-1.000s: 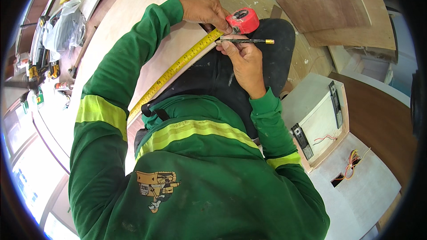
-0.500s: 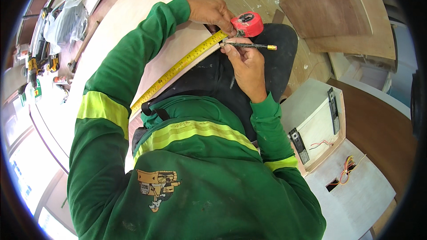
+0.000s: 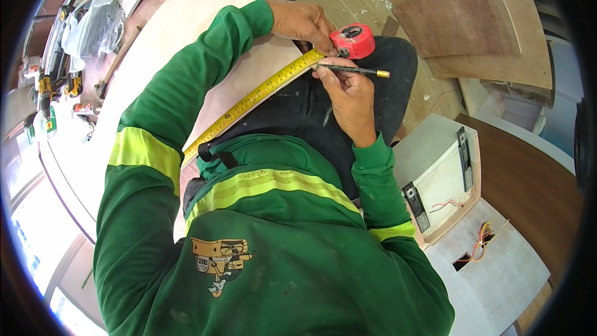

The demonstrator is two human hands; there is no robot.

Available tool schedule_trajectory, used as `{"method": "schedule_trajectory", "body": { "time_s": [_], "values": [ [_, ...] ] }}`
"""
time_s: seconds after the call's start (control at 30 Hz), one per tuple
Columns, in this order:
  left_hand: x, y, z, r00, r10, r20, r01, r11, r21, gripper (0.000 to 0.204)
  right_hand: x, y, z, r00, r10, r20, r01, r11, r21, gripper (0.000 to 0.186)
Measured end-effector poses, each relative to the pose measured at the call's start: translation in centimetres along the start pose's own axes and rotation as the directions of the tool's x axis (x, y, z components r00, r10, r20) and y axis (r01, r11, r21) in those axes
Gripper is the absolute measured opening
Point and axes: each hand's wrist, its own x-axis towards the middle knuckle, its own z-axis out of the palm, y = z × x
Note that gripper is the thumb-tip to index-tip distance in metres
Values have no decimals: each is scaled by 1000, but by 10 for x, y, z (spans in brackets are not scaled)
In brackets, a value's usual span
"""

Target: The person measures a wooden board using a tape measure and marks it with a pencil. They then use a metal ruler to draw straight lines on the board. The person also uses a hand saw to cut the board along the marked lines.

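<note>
A tape measure with a red case has its yellow blade drawn out along the near edge of a pale wooden board, over my lap. My left hand is closed at the mouth of the case, thumb and fingers gripping it where the blade comes out. In my right hand a dark pencil is pinched, its tip end by the board's edge beside the blade and its yellow-banded end pointing right. The far end of the blade is hidden behind my left sleeve.
To the right stand an open wooden box with black drawer slides and a white panel with loose wires. Plywood sheets lean at upper right. On the left are cordless drills, a hammer and a clear plastic bag.
Both hands have shifted slightly right, the tape case and pencil with them. A little more blade shows between the case and my left sleeve.
</note>
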Motion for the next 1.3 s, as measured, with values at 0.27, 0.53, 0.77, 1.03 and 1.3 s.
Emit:
{"method": "schedule_trajectory", "body": {
  "time_s": [0.27,0.53,0.77,1.03,1.3],
  "values": [
    [-1,3,2,1000,4,-19,-2,998,60,32,-2,2,0,1000,-2,8,2,1000,30,24],
    [-4,6,3,1000,18,-25,-17,998,56,32,-1,1,2,1000,6,-12,-6,999,41,24],
    [-1,2,0,1000,14,-5,-13,999,47,32,0,1,3,999,-31,-27,32,999,34,23],
    [3,-4,0,998,63,-8,-62,998,27,29,1,-4,4,995,-84,-45,79,991,-106,22],
    [5,-5,0,999,41,-6,-41,999,25,28,3,-8,6,993,-100,-56,90,982,-164,23]
  ]
}}
